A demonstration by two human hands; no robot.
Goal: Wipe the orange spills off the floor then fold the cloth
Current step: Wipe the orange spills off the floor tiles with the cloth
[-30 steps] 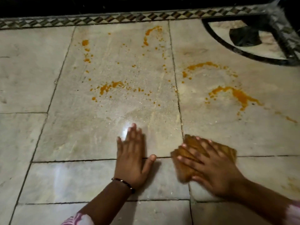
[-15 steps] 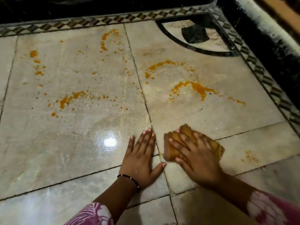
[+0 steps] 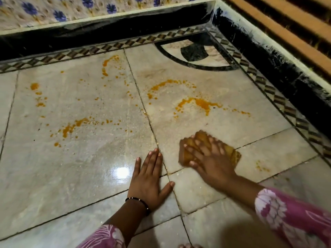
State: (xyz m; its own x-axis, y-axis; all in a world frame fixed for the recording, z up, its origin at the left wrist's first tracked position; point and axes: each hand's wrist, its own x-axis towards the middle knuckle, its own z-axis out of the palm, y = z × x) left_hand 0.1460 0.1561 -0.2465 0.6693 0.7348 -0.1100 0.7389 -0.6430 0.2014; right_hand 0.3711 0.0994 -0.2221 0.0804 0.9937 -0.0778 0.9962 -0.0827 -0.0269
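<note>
Head view: pale marble floor (image 3: 75, 158), glossy, meeting a checkered border (image 3: 279, 97) and black skirting at a room corner. Five main orange spills (image 3: 198, 102), plus scattered drops. One cloth (image 3: 202, 140), folded, under your right hand (image 3: 213, 165), fingers spread, pressing it flat. Your left hand (image 3: 148, 181) lies open-palmed on the floor.

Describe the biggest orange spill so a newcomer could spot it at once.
Start at the black quarter-circle inlay in the floor's far right corner. On the tile just below it lies the spill, beyond the cloth under the right hand. Unlike the scattered specks, it is one thick arched streak.
</note>
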